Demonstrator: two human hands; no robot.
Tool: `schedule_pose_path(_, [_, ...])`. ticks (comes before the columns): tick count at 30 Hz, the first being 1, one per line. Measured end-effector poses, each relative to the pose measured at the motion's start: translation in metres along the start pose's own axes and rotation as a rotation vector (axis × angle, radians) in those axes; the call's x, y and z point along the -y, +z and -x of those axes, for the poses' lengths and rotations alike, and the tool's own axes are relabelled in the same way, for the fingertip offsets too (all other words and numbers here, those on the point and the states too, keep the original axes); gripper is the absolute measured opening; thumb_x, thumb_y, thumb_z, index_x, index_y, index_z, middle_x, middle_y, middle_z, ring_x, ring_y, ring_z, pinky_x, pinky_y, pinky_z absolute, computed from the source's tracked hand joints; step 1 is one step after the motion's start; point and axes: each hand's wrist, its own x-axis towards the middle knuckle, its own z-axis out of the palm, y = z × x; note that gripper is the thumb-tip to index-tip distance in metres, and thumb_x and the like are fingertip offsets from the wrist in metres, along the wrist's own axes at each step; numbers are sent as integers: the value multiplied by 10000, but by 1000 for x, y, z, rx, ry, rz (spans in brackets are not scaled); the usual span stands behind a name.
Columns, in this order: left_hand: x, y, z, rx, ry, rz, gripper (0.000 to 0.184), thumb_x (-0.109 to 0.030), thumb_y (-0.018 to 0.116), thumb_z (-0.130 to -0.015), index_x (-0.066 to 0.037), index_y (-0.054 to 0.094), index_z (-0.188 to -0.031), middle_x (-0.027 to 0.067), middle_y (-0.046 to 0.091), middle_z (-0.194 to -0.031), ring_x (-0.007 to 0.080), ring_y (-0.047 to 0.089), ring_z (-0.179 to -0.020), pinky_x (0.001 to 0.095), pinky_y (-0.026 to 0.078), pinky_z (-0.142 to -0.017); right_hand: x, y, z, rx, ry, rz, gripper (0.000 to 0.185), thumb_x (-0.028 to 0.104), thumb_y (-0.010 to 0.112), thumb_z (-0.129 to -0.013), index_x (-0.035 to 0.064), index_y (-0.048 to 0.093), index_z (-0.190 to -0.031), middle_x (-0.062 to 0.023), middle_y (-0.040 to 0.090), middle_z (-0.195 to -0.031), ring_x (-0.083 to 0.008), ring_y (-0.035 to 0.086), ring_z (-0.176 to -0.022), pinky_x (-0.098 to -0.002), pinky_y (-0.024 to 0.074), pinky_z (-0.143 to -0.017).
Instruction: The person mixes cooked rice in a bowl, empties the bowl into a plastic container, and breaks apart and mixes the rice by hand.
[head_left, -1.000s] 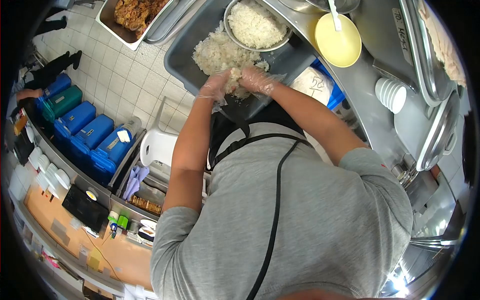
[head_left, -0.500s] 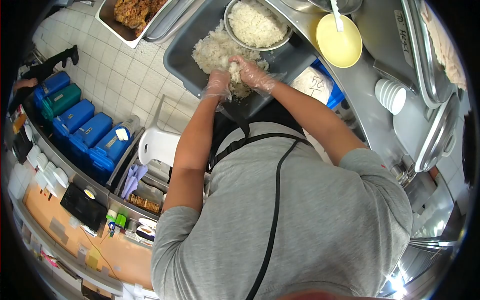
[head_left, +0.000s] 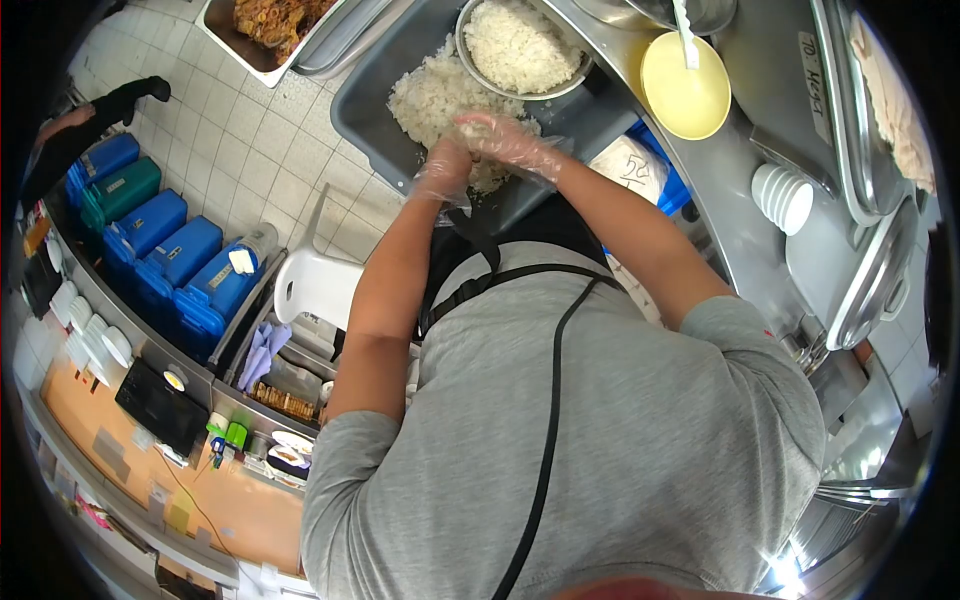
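Loose cooked rice (head_left: 428, 98) lies heaped in a grey plastic tub (head_left: 362, 125). My left hand (head_left: 443, 168), in a clear plastic glove, is closed on rice at the near side of the heap; its fingertips are partly hidden. Curled against it from the right is my right hand (head_left: 508, 140), gloved the same way, its fingers over the rice between both hands. Just beyond them a round metal bowl (head_left: 590, 68) stands in the tub, filled with white rice (head_left: 520, 45).
To the right runs a steel counter (head_left: 690, 165) bearing a yellow bowl (head_left: 685, 95) and stacked white cups (head_left: 783, 197). A metal pan of cooked food (head_left: 278, 25) is at the upper left. A white chair (head_left: 315, 285) and blue bins (head_left: 185, 250) stand left. Another person's dark-clad leg (head_left: 105, 110) shows.
My hands have come closer together. The right hand has moved over toward the left and now covers rice that showed between them. The view has shifted slightly.
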Motion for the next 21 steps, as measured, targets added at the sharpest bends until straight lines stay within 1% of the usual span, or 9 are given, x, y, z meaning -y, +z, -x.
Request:
schedule_pose_path(3, [9, 13, -5, 25, -65, -25, 256, -204, 568, -951, -53, 710, -1102, 222, 732, -913, 381, 720, -832, 494, 555, -775, -10, -1, -2, 23, 40, 259, 404, 230, 696, -949, 77, 650, -1321, -127, 645, -1325, -263, 626, -1164, -402, 482, -1060])
schedule_pose_path(6, [-13, -7, 8, -4, 7, 148, 256, -219, 566, -955, -82, 726, -1101, 200, 739, -898, 375, 723, -815, 488, 555, -774, 2, -2, 0, -23, 65, 479, 376, 277, 699, -956, 106, 670, -1290, -89, 709, -1209, -221, 670, -1094, -401, 530, -984])
schedule_pose_path(8, [-7, 7, 4, -69, 9, 199, 255, -210, 576, -953, -79, 717, -1121, 202, 739, -921, 373, 721, -828, 480, 558, -785, 15, -2, 3, -7, 373, -54, 303, 209, 652, -982, 102, 685, -1264, -87, 720, -1126, -183, 671, -1022, -374, 570, -893])
schedule_pose_path(11, [-12, 5, 9, -142, -61, 317, 275, -181, 611, -939, -58, 687, -1173, 205, 736, -981, 348, 717, -870, 444, 560, -812, 7, 0, 3, -56, 363, -245, 256, 105, 616, -981, 95, 697, -1224, -87, 703, -1098, -152, 665, -937, -337, 585, -794])
schedule_pose_path(13, [-14, -2, 8, -150, -135, 383, 304, -163, 636, -927, -40, 664, -1204, 205, 732, -1019, 325, 715, -897, 418, 560, -829, -8, -1, -2, -88, 319, -179, 281, 71, 609, -977, 97, 675, -1249, -89, 691, -1122, -158, 656, -979, -331, 572, -834])
schedule_pose_path(16, [-11, -11, 6, -166, -39, 484, 406, -106, 691, -885, 4, 610, -1267, 205, 712, -1117, 268, 696, -976, 379, 550, -876, -10, 1, 1, -119, 214, -165, 379, 26, 610, -952, 99, 605, -1324, -103, 667, -1178, -196, 637, -1070, -334, 540, -902])
schedule_pose_path(18, [-31, -36, 24, -91, -62, 833, 517, -97, 726, -850, 35, 570, -1325, 200, 696, -1174, 234, 676, -1024, 365, 537, -894, -4, 3, 1, -117, 152, -215, 454, 15, 619, -931, 98, 558, -1374, -117, 654, -1211, -227, 627, -1119, -343, 522, -930])
schedule_pose_path(20, [-8, -16, 11, -77, -98, 813, 518, -92, 728, -845, 29, 582, -1327, 193, 710, -1150, 235, 686, -1003, 376, 543, -884, -11, 6, -1, -100, 46, 53, 551, 62, 643, -924, 96, 476, -1448, -156, 629, -1267, -258, 597, -1181, -390, 480, -1008])
schedule_pose_path(21, [0, -8, 6, -61, -134, 793, 520, -88, 730, -840, 23, 594, -1330, 186, 723, -1126, 237, 696, -982, 386, 550, -873, -7, 4, 1, -100, 47, 55, 551, 62, 643, -924, 96, 476, -1448, -156, 629, -1267, -258, 597, -1181, -390, 480, -1008])
